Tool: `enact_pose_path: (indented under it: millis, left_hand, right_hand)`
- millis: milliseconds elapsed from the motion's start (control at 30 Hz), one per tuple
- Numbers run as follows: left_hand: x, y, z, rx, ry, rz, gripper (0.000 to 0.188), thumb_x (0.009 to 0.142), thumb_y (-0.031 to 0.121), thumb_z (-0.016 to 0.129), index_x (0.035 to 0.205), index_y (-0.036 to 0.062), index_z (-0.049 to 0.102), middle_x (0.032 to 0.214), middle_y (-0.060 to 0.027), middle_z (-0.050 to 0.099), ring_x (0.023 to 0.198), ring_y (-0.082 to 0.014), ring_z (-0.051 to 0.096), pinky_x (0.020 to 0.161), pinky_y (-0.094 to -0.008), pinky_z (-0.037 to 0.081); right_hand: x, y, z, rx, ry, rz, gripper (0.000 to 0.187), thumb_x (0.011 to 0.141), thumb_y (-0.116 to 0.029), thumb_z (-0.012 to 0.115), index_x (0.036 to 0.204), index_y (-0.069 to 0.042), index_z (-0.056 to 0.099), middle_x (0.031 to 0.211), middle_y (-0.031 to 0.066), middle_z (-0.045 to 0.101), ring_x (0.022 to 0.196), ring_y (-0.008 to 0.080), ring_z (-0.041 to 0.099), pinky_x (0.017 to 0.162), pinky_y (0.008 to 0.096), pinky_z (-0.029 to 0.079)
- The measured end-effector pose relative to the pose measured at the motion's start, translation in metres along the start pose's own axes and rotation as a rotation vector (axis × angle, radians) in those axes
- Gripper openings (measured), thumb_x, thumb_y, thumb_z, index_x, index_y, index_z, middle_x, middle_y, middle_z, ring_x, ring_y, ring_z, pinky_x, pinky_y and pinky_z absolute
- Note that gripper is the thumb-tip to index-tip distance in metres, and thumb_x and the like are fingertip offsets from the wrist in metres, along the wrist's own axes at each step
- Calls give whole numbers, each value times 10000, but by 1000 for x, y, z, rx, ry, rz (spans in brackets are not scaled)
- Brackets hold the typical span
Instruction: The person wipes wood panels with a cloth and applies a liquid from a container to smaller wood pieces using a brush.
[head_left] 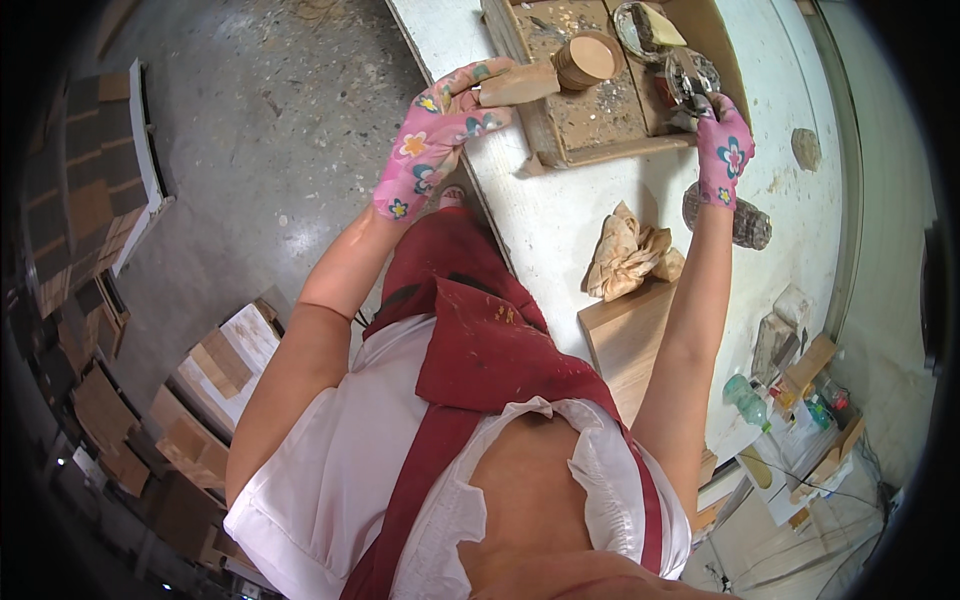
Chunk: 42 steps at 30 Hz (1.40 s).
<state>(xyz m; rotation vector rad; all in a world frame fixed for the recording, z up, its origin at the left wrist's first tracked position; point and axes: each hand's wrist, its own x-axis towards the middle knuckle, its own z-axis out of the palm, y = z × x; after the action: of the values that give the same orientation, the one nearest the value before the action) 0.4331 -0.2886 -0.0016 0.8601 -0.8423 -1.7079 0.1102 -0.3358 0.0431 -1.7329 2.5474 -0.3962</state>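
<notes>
My left hand (440,135), in a pink flowered glove, is closed around one end of a light-brown wooden piece (520,85). The piece sticks out over the near-left rim of a shallow brown tray (600,155). Over the tray's right side, my right hand (724,152), gloved alike, pinches what looks like a putty knife (688,72). Its narrow blade reaches over a small round container (706,76) with dark smears; the fingers partly hide the handle. Inside the tray, a stack of round tan discs (588,62) stands left of the divider.
Another round container (630,30) holds a pale wedge-shaped thing. On the white table (540,215) lie a crumpled stained cloth (625,250), a wooden board (632,330) and a dark ridged object (750,226) under my right wrist. Farther right is a green plastic bottle (746,400).
</notes>
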Motion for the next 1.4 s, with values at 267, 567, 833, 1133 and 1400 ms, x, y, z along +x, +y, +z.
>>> enact_pose_path:
  millis: [267, 567, 833, 1133, 1400]
  left_hand:
    - [3, -8, -9, 49, 165, -34, 309, 849, 174, 642, 1067, -41, 597, 883, -75, 637, 747, -121, 613, 620, -203, 478]
    - [1, 7, 10, 51, 105, 119, 410, 788, 88, 685, 1161, -36, 564, 1061, -84, 609, 967, -148, 580, 838, -250, 483]
    - [-2, 15, 20, 22, 102, 156, 441, 789, 31, 676, 1200, -34, 528, 1110, -96, 589, 1000, -151, 570, 876, -254, 469]
    - [23, 10, 21, -12, 22, 267, 410, 765, -104, 628, 1159, -56, 524, 1153, -163, 572, 1002, -179, 574, 866, -283, 505]
    - [41, -5, 18, -97, 10, 350, 380, 749, -143, 603, 1119, -84, 538, 1148, -185, 578, 1020, -219, 579, 861, -335, 533]
  right_hand:
    - [-38, -36, -5, 738, -2, -226, 179, 875, -218, 609, 1023, -142, 674, 740, 14, 684, 542, 32, 535, 470, 185, 403]
    - [-25, -78, -8, -63, 16, -566, 162, 833, -246, 568, 933, -173, 672, 780, 94, 657, 730, 243, 634, 676, 351, 497]
    - [-31, -73, -15, 299, -173, -178, 201, 847, -281, 558, 961, -163, 674, 659, 98, 632, 602, 221, 621, 600, 322, 478]
    - [-55, -58, 0, 296, 64, -302, 205, 842, -252, 569, 964, -126, 675, 748, 108, 652, 714, 287, 622, 668, 360, 488]
    - [-67, -54, 0, 561, -110, -17, 187, 860, -166, 590, 1013, -88, 663, 696, 37, 625, 581, 117, 559, 550, 252, 432]
